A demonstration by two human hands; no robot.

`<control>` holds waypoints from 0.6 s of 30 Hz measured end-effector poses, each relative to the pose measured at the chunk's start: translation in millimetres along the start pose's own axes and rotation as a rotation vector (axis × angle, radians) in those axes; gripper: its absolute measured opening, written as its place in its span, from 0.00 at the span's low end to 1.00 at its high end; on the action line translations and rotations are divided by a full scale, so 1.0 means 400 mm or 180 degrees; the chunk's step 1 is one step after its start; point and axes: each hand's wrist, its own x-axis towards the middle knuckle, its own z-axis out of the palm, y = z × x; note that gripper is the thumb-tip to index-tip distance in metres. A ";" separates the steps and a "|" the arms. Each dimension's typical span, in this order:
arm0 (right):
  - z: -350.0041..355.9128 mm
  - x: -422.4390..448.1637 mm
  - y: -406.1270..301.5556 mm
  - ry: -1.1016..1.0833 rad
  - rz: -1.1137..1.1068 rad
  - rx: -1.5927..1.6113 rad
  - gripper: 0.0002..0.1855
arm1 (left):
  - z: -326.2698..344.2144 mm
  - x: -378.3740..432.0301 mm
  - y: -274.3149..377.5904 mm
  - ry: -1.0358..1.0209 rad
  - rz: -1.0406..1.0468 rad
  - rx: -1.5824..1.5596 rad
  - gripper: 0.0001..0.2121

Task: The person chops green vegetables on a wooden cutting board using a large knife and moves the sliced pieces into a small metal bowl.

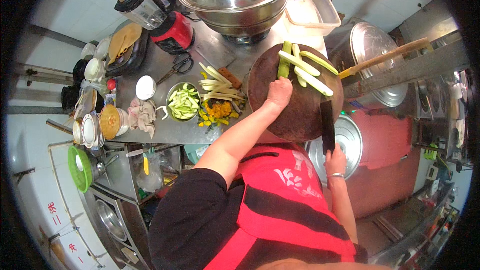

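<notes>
On the round wooden chopping block (270, 116), my left hand (280, 93) grips the near end of a green cucumber or squash piece (285, 60). Pale, lengthwise-cut pieces (313, 81) lie beside it to the right. My right hand (335, 163) holds a dark-bladed cleaver (327, 125) by its handle; the blade overlaps the block's right edge in view and points away from me. Left of the block stands a metal bowl (183, 102) of cut green pieces. Between bowl and block are pale strips (215, 78) and a heap of orange-yellow pulp and scraps (217, 111).
A large lidded steel pot (240, 11), a red-based blender (174, 32) and a plastic tub (313, 11) stand at the back. Scissors (180, 65), a white bowl (145, 87) and a crumpled cloth (142, 115) lie left. A wooden handle (386, 58) juts in near the block's right side.
</notes>
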 end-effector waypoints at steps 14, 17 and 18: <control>-0.008 0.000 0.007 0.0138 -0.0109 0.0130 0.09 | -0.279 -0.391 -0.545 0.0926 -0.1666 0.0301 0.16; -0.004 0.001 0.004 0.0202 -0.0002 0.0132 0.09 | -0.289 -0.334 -0.499 0.1066 -0.1037 0.0127 0.18; 0.000 0.001 0.004 0.0226 0.0010 0.0139 0.09 | -0.291 -0.291 -0.447 0.1029 -0.0681 -0.0230 0.18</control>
